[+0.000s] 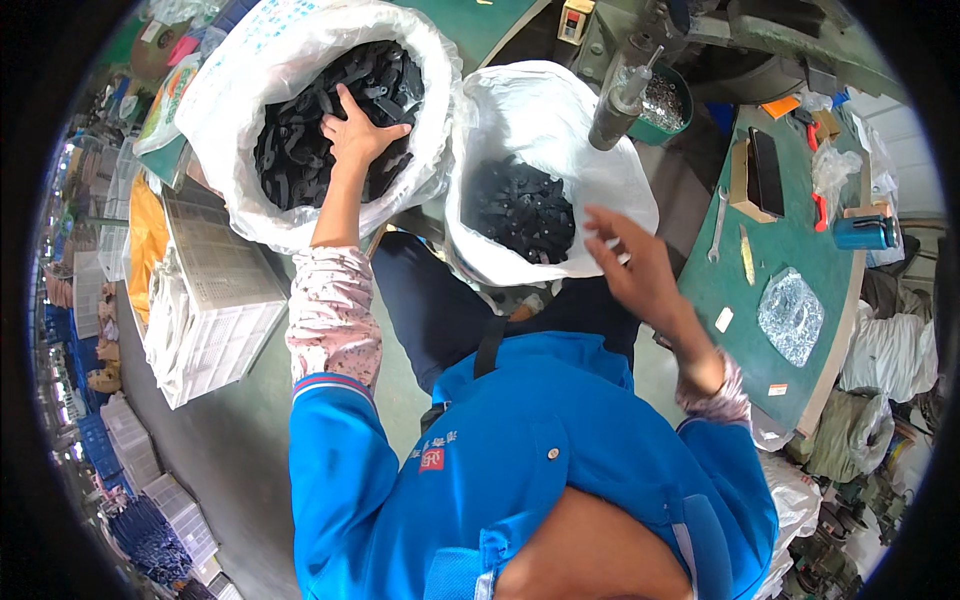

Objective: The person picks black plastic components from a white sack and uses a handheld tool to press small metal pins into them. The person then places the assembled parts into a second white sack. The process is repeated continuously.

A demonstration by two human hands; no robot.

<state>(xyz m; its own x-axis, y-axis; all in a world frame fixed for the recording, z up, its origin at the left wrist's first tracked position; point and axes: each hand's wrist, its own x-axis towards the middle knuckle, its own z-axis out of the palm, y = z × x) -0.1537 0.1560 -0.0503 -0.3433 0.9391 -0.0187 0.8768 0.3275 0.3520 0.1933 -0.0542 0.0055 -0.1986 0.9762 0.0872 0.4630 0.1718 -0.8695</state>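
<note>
My left hand [358,138] reaches into a large white plastic-lined bag [235,130] at the left, its fingers and thumb spread. It lies on a heap of black plastic parts [295,165], some long and flat, and grips none that I can see. My right hand [640,270] hovers over the right rim of a second white bag [615,185], somewhat blurred, fingers loosely bent and apart, with nothing visible in them. Smaller black parts [520,210] lie at the bottom of that second bag, which stands between my knees and a machine.
A metal machine spindle [622,105] rises behind the right bag, beside a green bin [672,120] of metal bits. On the green table [735,310] at right lie a wrench [718,225], a knife [747,255], a phone [766,172] and a clear plastic bag [791,316]. White crates [225,290] stand at left.
</note>
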